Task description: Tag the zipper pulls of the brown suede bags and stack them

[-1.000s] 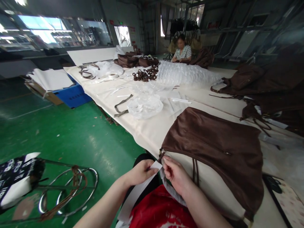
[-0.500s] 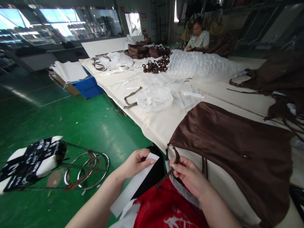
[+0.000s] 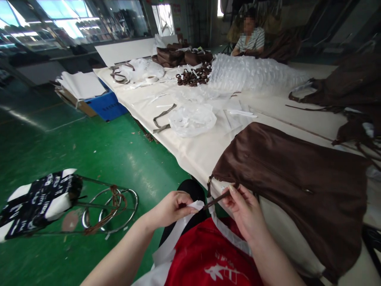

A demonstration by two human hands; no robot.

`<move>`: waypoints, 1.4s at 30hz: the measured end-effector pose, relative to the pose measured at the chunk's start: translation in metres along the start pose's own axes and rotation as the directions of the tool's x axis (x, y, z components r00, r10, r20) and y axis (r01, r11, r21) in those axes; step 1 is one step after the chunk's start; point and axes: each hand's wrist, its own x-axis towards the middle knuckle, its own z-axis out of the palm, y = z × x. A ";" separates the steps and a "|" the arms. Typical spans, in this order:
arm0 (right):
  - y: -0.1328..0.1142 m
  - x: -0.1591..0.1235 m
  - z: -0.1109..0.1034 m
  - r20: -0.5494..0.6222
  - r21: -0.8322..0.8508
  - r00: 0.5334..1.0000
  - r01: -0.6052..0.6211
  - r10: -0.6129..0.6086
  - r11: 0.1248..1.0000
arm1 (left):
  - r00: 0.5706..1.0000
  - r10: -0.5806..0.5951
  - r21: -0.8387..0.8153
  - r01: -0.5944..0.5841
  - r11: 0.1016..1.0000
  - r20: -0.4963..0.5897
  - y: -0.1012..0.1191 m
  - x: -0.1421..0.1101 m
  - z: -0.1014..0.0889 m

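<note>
Between the finger and thumb of my left hand (image 3: 176,208) is one end of a white paper strip (image 3: 170,247), which trails down over my lap. My right hand (image 3: 243,208) pinches a thin brown strap (image 3: 219,198); the strap's tip meets the white strip at my left fingertips. To the right, a brown bag (image 3: 293,174) lies flat on the table, its zipper facing up. From a small ring (image 3: 210,183) at the bag's near left corner hangs a band in pale wrapping (image 3: 228,232), running under my right wrist.
A crumpled clear plastic bag (image 3: 193,120) and grey straps (image 3: 162,121) lie on the cream table (image 3: 190,153). Beyond are plastic packing (image 3: 253,73) and brown bags (image 3: 169,56). A person (image 3: 250,37) sits at the far side. A stool (image 3: 44,202) and blue box (image 3: 108,105) stand left.
The white strip's end has folded in my left hand and now meets the strap tip. My right hand has risen slightly, drawing the strap straighter. The view has shifted a little.
</note>
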 end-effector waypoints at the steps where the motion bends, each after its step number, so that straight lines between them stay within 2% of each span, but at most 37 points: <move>1: 0.000 0.000 0.000 -0.011 -0.005 1.000 0.004 -0.004 1.000 | 1.000 0.006 0.014 -0.006 1.000 0.013 0.001 -0.001 0.000; 6: 0.004 0.001 0.000 -0.045 -0.079 0.999 0.007 -0.011 0.997 | 0.998 0.005 0.036 -0.008 0.999 0.067 0.004 -0.003 0.001; 11: 0.011 0.001 -0.002 -0.028 -0.193 1.000 0.001 -0.007 0.981 | 0.999 -0.029 0.012 0.029 1.000 0.031 0.008 0.000 0.001; 16: 0.031 0.001 0.008 -0.013 -0.244 0.997 -0.082 0.082 0.966 | 0.998 -0.046 0.017 0.047 0.999 -0.033 0.007 0.004 0.001; 19: 0.045 -0.002 0.015 0.068 -0.269 0.982 -0.154 0.178 0.951 | 0.998 -0.013 0.023 0.014 1.000 -0.059 0.005 0.006 0.000; 22: 0.049 -0.002 0.015 0.114 -0.225 0.953 -0.251 0.282 0.941 | 0.996 -0.016 0.048 0.020 0.999 -0.085 0.001 0.004 -0.002; 26: 0.040 0.004 0.009 0.038 -0.002 0.937 -0.347 0.347 0.938 | 0.995 -0.059 0.103 0.067 0.992 -0.078 -0.004 0.000 -0.003; 30: 0.042 0.012 0.009 -0.018 0.058 0.945 -0.326 0.327 0.944 | 0.994 -0.091 0.096 0.098 0.991 -0.067 -0.004 0.002 0.001; 35: 0.059 0.017 0.014 -0.069 -0.066 0.947 -0.318 0.314 0.946 | 0.990 -0.107 0.116 0.117 0.986 -0.094 -0.002 0.008 0.008; 39: 0.064 0.021 0.010 -0.004 -0.170 0.957 -0.286 0.289 0.943 | 0.980 -0.133 0.162 0.156 0.974 -0.144 -0.004 0.014 0.012; 42: 0.065 0.023 0.005 0.026 -0.180 0.955 -0.287 0.296 0.941 | 0.973 -0.154 0.191 0.186 0.964 -0.172 -0.005 0.022 0.016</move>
